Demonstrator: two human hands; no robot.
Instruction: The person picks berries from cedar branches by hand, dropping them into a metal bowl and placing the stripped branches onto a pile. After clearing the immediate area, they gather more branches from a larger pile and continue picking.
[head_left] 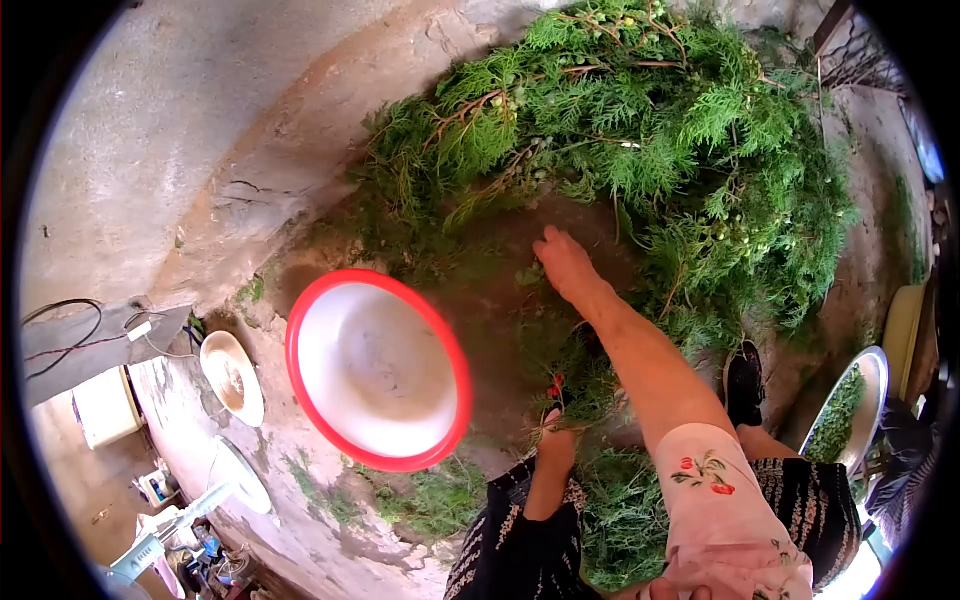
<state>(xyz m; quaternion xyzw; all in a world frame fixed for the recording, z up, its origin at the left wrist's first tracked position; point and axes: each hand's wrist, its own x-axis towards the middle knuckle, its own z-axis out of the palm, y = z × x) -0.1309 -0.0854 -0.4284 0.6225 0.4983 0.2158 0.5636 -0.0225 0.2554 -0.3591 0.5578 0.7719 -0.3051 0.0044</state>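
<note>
My right hand [567, 265] reaches down to the brown floor, its fingers curled together. Whatever they hold, if anything, is hidden or too small to make out. Just beyond it lies a big heap of green conifer branches [640, 150], with small round cones among the leaves. Left of the hand is a white basin [375, 365] with a red rim, a few dark specks inside. Part of my left hand [680, 591] shows at the bottom edge by the pink shirt; its fingers are mostly cut off.
My feet stand among loose sprigs [620, 500]. At right, a metal bowl [874, 400] holds green leafy bits. Further left are a shallow pale bowl [231, 378], a white fan [205, 500] and shelf clutter. A worn wall [200, 130] borders the heap.
</note>
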